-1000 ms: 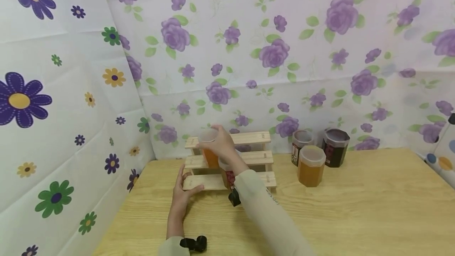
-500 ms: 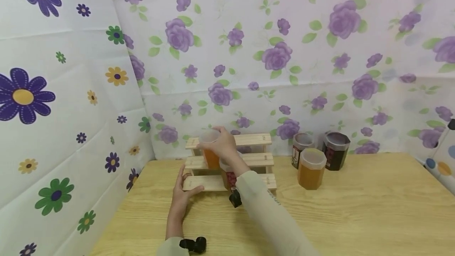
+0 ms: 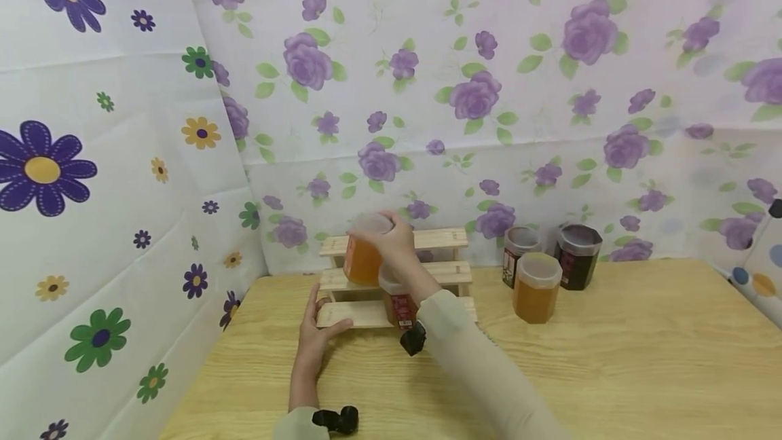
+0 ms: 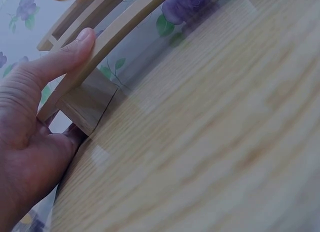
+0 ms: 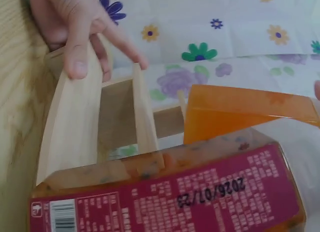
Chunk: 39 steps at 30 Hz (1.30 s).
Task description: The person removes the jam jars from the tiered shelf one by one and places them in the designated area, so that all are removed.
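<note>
Landmark: the stepped wooden rack (image 3: 394, 277), standing at the back of the worktop (image 3: 580, 365) against the flowered backdrop. Right hand (image 3: 391, 240) grips the orange jar (image 3: 362, 260) from above, fingers curled over its pale lid; the jar sits tilted over the left part of the rack's middle step, and whether its base touches the step cannot be told. Left hand (image 3: 318, 331) rests at the rack's left front corner, thumb lying flat on the lowest step and fingers straight against its end; the left-wrist view shows the thumb (image 4: 65, 56) laid along the slat edge. A red-labelled jar (image 3: 400, 301) stands on the lowest step, just below and right of the orange jar. To the right of the rack, apart from it, three more jars stand close together on the worktop: an amber jar (image 3: 536, 287) in front, a dark jar (image 3: 577, 257) and a brown jar (image 3: 518, 250) behind.
</note>
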{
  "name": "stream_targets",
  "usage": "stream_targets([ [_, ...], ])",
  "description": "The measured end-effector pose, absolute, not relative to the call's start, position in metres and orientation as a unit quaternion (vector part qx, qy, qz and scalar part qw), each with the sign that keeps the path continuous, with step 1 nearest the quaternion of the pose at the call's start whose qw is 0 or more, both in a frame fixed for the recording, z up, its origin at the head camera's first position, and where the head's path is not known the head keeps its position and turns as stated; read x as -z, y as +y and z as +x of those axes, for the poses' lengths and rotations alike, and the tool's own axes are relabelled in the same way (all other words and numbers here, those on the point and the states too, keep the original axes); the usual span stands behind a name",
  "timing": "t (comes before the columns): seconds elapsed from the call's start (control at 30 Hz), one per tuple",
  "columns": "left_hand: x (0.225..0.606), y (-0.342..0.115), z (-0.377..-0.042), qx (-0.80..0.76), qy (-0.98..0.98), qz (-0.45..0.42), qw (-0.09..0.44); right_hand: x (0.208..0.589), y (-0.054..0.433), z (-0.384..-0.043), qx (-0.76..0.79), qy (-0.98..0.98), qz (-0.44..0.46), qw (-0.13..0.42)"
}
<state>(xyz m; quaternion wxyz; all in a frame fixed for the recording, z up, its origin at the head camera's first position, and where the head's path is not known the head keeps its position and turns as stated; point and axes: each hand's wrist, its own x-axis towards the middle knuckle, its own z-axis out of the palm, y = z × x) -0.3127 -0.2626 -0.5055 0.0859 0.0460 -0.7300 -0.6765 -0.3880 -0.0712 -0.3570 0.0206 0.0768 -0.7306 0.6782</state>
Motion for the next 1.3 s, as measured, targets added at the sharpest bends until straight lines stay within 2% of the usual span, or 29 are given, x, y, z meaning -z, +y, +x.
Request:
stream_targets([
  [0.3,0.505,-0.261,-0.314,0.659,-0.745,0.051,0.091,0.337,-0.053,-0.392,-0.673,-0.727,0.125,0.055],
  [0.53,0.503,-0.265,-0.313,0.655,-0.749,0.054,0.089,0.310,-0.024,-0.386,-0.705,-0.685,0.156,0.103],
  [0.67,0.504,-0.263,-0.312,0.659,-0.745,0.049,0.089,0.302,-0.002,-0.382,-0.707,-0.680,0.139,0.137],
  [0.93,0.508,-0.260,-0.312,0.660,-0.745,0.043,0.093,0.318,0.066,-0.364,-0.676,-0.683,0.075,0.266],
  [1.3,0.509,-0.263,-0.316,0.655,-0.748,0.043,0.093,0.320,0.156,-0.313,-0.690,-0.672,-0.046,0.266],
])
